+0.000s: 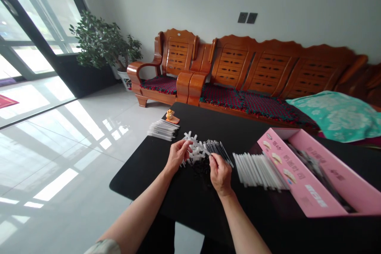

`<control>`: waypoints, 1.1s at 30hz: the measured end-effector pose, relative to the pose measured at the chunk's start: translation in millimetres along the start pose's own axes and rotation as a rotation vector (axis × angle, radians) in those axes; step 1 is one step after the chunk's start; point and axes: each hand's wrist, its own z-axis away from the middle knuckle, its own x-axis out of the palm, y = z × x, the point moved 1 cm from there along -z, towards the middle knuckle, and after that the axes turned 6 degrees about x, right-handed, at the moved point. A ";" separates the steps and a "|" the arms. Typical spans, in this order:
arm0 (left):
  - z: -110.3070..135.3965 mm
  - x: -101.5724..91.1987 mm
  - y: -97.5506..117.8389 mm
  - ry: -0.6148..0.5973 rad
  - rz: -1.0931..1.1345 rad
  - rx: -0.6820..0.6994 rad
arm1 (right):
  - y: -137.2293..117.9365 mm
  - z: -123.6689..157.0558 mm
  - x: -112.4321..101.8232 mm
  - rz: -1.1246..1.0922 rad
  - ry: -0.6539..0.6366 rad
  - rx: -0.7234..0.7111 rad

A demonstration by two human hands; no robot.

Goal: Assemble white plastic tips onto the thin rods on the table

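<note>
On the black table (154,166) lies a loose heap of short white tube pieces (195,151) with a bundle of thin dark rods (218,149) beside it. My left hand (177,154) is curled at the heap's left side, fingers pinched on a white piece. My right hand (220,172) sits just right of the heap, fingers closed near the dark rods; what it holds is too small to make out. A row of white tubes (257,170) lies to the right of that hand. Another stack of white tubes (163,130) lies at the table's far left corner.
An open pink cardboard box (309,190) with dark contents stands at the right. A small orange figurine (170,116) sits at the table's far edge. Wooden armchair (166,67) and sofa (268,75) stand behind, a potted plant (104,43) by the window, shiny tiled floor on the left.
</note>
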 end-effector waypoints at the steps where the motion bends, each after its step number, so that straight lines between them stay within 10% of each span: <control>1: -1.4 -0.2 -2.4 -0.030 0.137 -0.058 | -1.5 0.3 0.6 -0.002 -0.028 -0.019; 7: -5.5 -3.5 -7.0 0.030 0.404 -0.167 | -7.1 0.8 3.0 -0.013 -0.170 -0.039; 33: -6.6 -5.4 -16.2 0.079 0.317 -0.118 | -4.1 2.5 8.5 0.051 -0.201 -0.081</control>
